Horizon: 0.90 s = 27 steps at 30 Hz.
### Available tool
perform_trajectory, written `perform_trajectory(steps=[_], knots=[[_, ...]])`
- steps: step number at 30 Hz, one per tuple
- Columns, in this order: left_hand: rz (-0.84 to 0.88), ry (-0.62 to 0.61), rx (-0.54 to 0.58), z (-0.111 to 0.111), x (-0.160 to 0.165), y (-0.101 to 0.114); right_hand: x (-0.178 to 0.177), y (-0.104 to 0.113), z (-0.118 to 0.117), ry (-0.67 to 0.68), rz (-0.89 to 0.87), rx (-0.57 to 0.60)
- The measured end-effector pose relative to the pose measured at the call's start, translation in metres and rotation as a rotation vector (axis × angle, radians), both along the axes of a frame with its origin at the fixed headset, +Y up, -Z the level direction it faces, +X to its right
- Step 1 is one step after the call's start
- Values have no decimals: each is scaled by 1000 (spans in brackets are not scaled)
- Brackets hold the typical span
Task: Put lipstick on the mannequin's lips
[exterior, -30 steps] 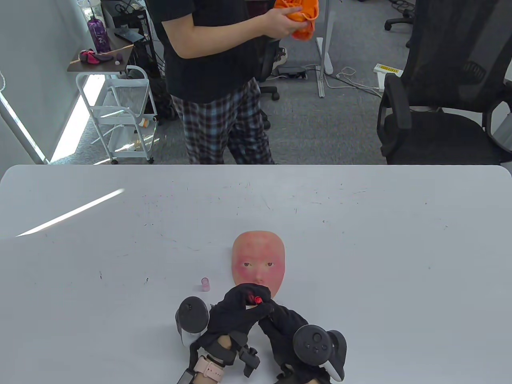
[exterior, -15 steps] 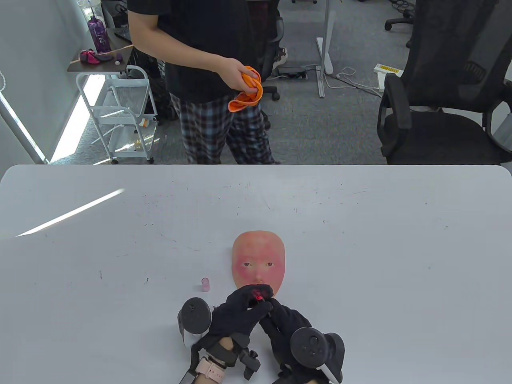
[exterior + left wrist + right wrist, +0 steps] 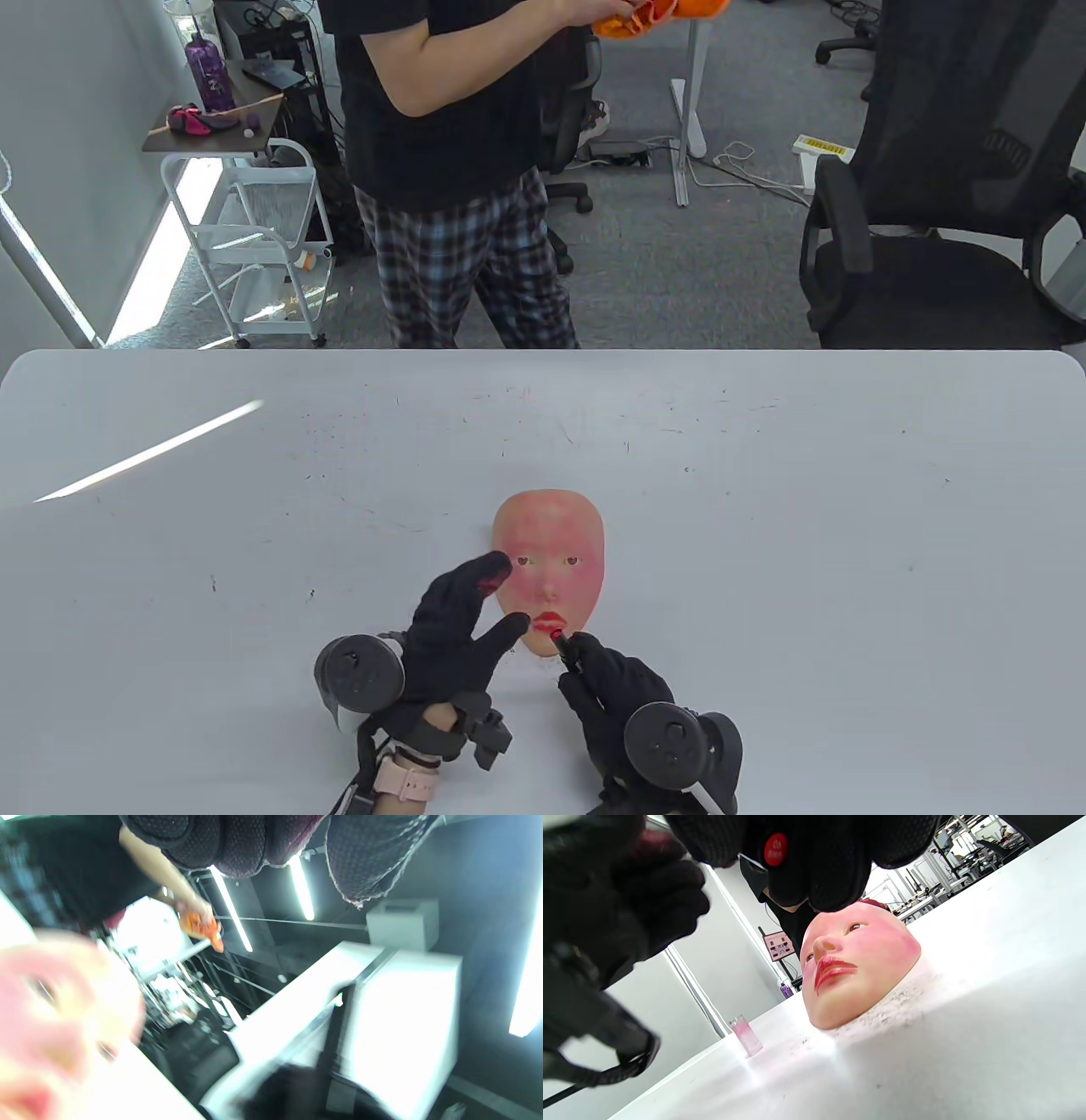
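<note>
A pink mannequin face lies on the white table, its lips painted red. My right hand grips a lipstick with its red tip at the lower lip. My left hand is spread open beside the face's left cheek and holds nothing. In the right wrist view the face and red lips show clearly, and my fingers close around the lipstick's red-labelled end. The left wrist view shows the face only as a blur.
A small pink lipstick cap stands on the table left of the face; my left hand hides it in the table view. A person with an orange cloth stands beyond the far edge. A black office chair stands at the back right.
My left hand has let go of the lipstick, moved left and opened, uncovering the lips. My right hand alone now holds the lipstick at the lips. The bystander raised the orange cloth.
</note>
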<state>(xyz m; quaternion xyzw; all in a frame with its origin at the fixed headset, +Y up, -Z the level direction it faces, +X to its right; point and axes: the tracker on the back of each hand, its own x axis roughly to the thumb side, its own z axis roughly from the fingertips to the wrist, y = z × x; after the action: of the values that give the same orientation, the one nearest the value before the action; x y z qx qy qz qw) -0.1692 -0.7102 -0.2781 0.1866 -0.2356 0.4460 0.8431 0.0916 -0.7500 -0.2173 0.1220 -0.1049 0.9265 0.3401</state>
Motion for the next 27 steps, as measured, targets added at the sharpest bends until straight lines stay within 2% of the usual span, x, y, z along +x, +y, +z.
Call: perform_trajectory(steps=[2,4,6,10,15,17,22,24,27], knots=[[-184,96,-8,-7,-10,7,2,0,1,-8,-5,8],[-312,133,-64,-13,-11,6,2,0,0,-8,7,5],[-469,172,-177,-21,-9,-4,1,-2,-2,4,19,-9],[-716,268,-323,-32,-5,-28,5,-5,-4,-15,18,-28],[-870,305,-465,-39,1,-47,8,-9,-7,-19,18,-64],[-923,325,-440,-39,2,-51,8,-10,-7,-18,22,-68],[-900,323,-328,-32,3,-47,6,-10,-7,-12,38,-69],[-790,288,-290,-28,4,-39,6,-10,-7,-8,39,-72],[-519,184,-316,-23,5,-29,8,-9,-7,-15,38,-72]])
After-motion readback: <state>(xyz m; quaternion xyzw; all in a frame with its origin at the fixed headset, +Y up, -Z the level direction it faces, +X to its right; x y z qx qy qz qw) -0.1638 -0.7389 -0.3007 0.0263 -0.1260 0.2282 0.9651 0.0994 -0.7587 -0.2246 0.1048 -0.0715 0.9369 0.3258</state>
